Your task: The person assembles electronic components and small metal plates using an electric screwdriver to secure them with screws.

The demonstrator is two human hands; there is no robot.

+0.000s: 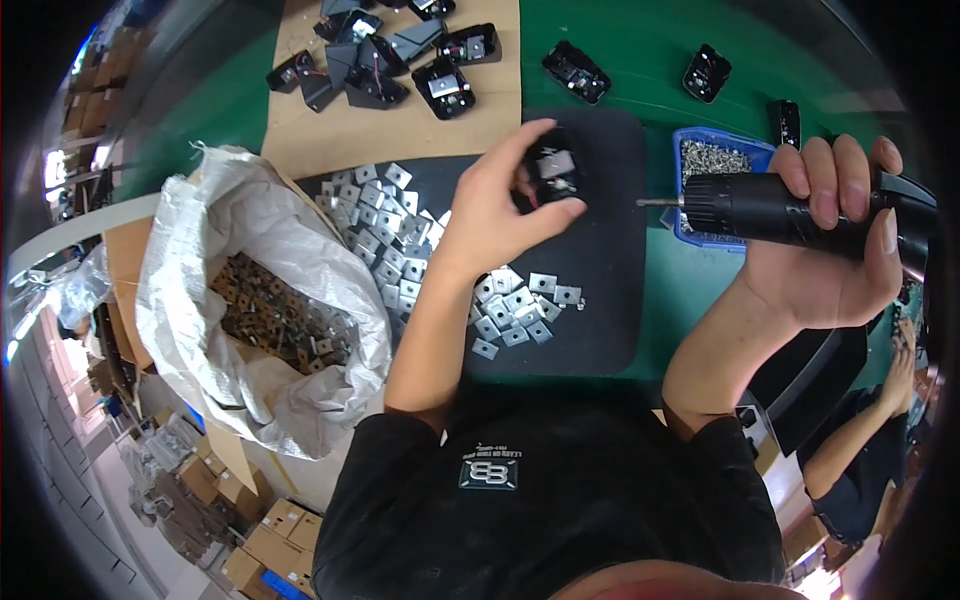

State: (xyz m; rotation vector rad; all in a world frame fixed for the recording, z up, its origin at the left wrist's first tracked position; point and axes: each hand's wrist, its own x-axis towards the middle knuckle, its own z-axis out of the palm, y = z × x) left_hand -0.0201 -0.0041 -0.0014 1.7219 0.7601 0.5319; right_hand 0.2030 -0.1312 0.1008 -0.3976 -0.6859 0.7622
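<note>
Currently, near the upper right corner of the black mat [610, 300], the black housing [557, 165] is gripped by the left hand [500, 205], left of the power screwdriver [760, 206] (bit [660, 202] pointing leftward, apart) clasped by the right hand [825, 275].

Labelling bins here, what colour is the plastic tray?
The tray is blue, clearest in the head view.

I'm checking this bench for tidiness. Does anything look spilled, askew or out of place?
Nothing looks plainly damaged. The metal plates lie loose and at odd angles on the black mat, many overlapping, beside the open white sack. It looks untidy, though I cannot tell whether they spilled or were put there.
</note>
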